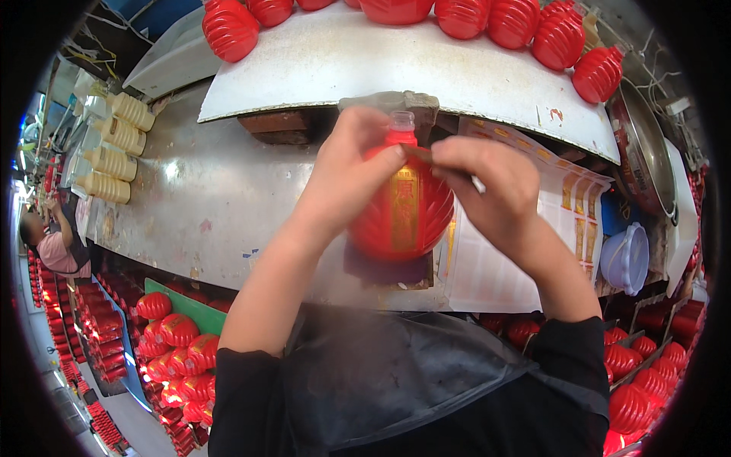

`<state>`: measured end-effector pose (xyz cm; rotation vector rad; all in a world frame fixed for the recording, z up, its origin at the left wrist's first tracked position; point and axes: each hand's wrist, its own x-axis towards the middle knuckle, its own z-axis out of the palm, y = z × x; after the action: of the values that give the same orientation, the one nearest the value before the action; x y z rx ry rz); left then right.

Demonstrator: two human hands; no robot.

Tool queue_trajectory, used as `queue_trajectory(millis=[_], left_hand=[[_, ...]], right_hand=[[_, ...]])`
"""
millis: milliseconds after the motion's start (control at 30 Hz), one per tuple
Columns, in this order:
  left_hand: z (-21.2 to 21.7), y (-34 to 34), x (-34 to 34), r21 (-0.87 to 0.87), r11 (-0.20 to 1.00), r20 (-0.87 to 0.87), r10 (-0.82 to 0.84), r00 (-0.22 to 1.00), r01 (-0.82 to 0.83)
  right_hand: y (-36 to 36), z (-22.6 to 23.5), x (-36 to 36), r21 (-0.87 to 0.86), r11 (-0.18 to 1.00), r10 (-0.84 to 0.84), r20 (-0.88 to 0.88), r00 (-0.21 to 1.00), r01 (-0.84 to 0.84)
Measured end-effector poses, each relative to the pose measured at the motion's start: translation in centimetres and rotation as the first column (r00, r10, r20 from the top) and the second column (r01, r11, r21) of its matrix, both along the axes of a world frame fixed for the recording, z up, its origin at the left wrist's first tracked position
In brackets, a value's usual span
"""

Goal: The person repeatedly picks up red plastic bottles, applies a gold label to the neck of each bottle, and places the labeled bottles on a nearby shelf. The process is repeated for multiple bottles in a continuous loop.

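Note:
In front of me a round red bottle [373, 228] with a clear threaded neck stands upright on a dark pad at the front of the metal bench. A tall gold-bordered label [404, 209] lies on its ribbed front. My left hand [354, 156] is closed at the bottle's upper left, the thumb pressed against its shoulder and the fingers partly hidden behind it. My right hand [495, 179] pinches one end of a small brownish strip [417, 154], which lies across the shoulder below the neck and reaches the left thumb. Its exact kind is unclear.
Several red bottles [560, 38] line a raised white board [304, 80]. On the right are label sheets [525, 244], a lilac basket [625, 259] and a metal basin [647, 145]. Cream jugs [110, 161] stand left. More red bottles [179, 330] fill racks below; another person [57, 247] works far left.

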<state>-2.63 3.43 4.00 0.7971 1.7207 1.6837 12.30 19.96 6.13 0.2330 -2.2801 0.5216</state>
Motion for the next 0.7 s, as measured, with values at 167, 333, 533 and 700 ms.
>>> queue_trajectory(millis=[167,333,533,700], left_hand=[[-0.1,0.1,-0.5,-0.041,0.999,0.19,0.03,0.981,-0.022],[0.4,0.1,0.0,-0.017,0.998,0.216,0.062,0.974,-0.059],[1.3,-0.6,-0.1,0.017,0.998,0.07,-0.065,0.995,0.064],[2.1,-1.5,0.5,-0.067,0.992,-0.216,-0.116,0.969,0.104]], right_hand=[[-4.2,-2.0,3.7,0.211,0.947,0.259,-0.062,0.964,-0.241],[-4.6,-2.8,5.2,-0.073,0.97,0.236,0.056,0.97,-0.232],[-5.9,-2.4,4.3,0.176,0.947,0.28,-0.044,0.959,-0.268],[-5.9,0.6,1.9,-0.078,0.99,-0.123,-0.042,0.992,0.119]])
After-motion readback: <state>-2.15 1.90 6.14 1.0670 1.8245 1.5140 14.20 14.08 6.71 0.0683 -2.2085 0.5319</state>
